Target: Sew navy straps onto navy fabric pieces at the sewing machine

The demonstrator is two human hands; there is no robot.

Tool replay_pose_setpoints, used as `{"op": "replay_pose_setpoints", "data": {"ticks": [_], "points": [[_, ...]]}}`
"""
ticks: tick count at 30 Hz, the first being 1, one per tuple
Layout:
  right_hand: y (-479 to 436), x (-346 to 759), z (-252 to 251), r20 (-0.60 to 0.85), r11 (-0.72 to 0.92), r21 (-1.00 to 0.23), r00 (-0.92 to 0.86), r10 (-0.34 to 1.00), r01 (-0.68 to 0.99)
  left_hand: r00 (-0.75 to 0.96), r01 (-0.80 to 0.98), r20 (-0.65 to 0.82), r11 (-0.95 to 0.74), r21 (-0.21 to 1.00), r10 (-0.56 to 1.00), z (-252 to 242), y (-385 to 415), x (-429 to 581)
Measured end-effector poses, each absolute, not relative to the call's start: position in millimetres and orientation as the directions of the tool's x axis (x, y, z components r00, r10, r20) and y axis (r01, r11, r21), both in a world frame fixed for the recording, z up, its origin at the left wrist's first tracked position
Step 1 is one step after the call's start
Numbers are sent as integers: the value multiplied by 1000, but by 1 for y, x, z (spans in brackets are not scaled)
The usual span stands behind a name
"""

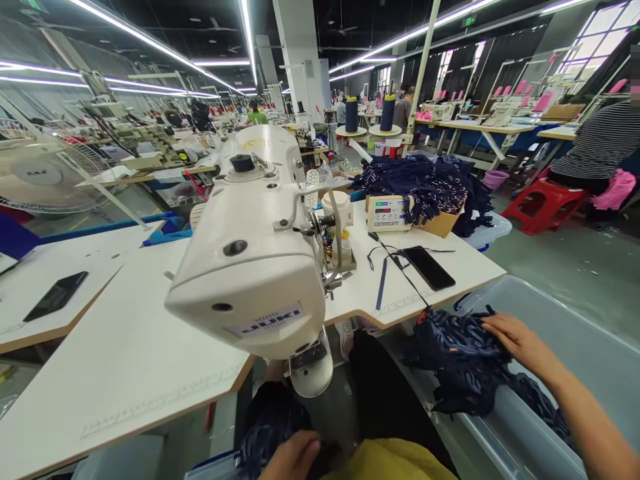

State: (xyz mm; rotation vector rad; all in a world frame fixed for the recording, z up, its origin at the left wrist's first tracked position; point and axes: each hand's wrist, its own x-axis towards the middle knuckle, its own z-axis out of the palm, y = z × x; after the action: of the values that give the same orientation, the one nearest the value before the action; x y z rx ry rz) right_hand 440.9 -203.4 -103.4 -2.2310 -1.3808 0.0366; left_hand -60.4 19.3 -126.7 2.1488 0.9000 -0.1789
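The right hand [517,340] lies on a bundle of navy straps [450,357], draped over the left rim of the clear bin [565,327], at right, perhaps for easy reach from the sewing machine [250,280]. Its fingers are close together; whether they grip, I cannot tell. The left hand [295,457], near, is beside other navy strips [255,443], fingers bent, their hold unclear.

The white sewing table [145,340] carries a JUKI sewing machine [245,280], a control panel [389,214], a black smartphone [429,268], a navy strip [381,285] and a cardboard box [443,225] heaped with navy straps [410,180].
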Motion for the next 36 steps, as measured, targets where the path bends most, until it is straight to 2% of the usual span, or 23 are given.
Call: {"op": "replay_pose_setpoints", "data": {"ticks": [2, 3, 4, 5, 6, 7, 8, 9, 10, 11, 13, 14, 16, 19, 21, 23, 25, 28, 31, 33, 36], "points": [[-207, 421, -71, 254, -267, -424, 397, 882, 865, 811, 565, -408, -377, 734, 420, -117, 13, -29], [-204, 404, -54, 252, -212, -420, 337, 907, 883, 851, 491, -422, -186, 851, 313, -111, 6, -14], [-200, 384, -38, 248, -142, -425, 266, 932, 894, 891, 405, -404, 40, 914, 210, -106, -3, 1], [-193, 361, -23, 246, -64, -444, 191, 950, 894, 920, 330, -374, 275, 903, 122, -103, -12, 14], [-184, 336, -10, 249, 16, -472, 116, 962, 881, 939, 285, -343, 483, 828, 33, -100, -22, 25], [-175, 312, -1, 248, 109, -502, 22, 968, 858, 955, 257, -291, 630, 733, -52, -99, -29, 33], [-166, 290, 5, 270, 206, -529, -67, 961, 824, 968, 216, -240, 734, 644, -73, -99, -35, 39], [-158, 270, 8, 288, 269, -546, -125, 950, 793, 976, 154, -215, 803, 576, -33, -101, -37, 43], [-151, 255, 8, 294, 309, -560, -165, 942, 768, 969, 55, -231, 836, 547, 88, -103, -36, 43], [-145, 244, 4, 304, 337, -571, -188, 934, 749, 922, -69, -282, 829, 555, 266, -106, -31, 41], [-138, 234, -11, 288, 346, -583, -211, 934, 735, 695, -266, -390, 721, 640, 603, -111, -15, 28], [-135, 233, -21, 267, 335, -588, -214, 940, 736, 573, -308, -418, 657, 688, 705, -111, -5, 18], [-128, 233, -43, 178, 278, -606, -213, 961, 745, 416, -334, -419, 564, 755, 807, -108, 13, -6], [-115, 228, -67, -14, 163, -636, -222, 975, 755, 312, -307, -380, 471, 827, 871, -89, 23, -41], [-103, 215, -70, -84, 99, -675, -209, 974, 731, 280, -266, -353, 426, 865, 893, -69, 17, -55], [-92, 195, -62, -69, 82, -748, -201, 977, 659, 304, -197, -327, 395, 897, 895, -46, 5, -58], [-83, 174, -45, 11, 145, -827, -243, 970, 543, 437, -29, -288, 333, 943, 852, -23, -8, -54], [-72, 150, -21, 73, 194, -903, -309, 948, 382, 616, 237, -169, 23, 971, 769, 7, -20, -46], [-69, 146, -12, -50, 66, -932, -309, 950, 355, 695, 315, -51, -241, 918, 717, 25, -23, -41], [-71, 152, -12, -78, 40, -932, -306, 949, 360, 708, 336, -34, -294, 895, 705, 28, -21, -37], [-78, 164, -12, -47, 64, -911, -257, 965, 408, 654, 365, -87, -213, 906, 751, 21, -17, -30]]}}
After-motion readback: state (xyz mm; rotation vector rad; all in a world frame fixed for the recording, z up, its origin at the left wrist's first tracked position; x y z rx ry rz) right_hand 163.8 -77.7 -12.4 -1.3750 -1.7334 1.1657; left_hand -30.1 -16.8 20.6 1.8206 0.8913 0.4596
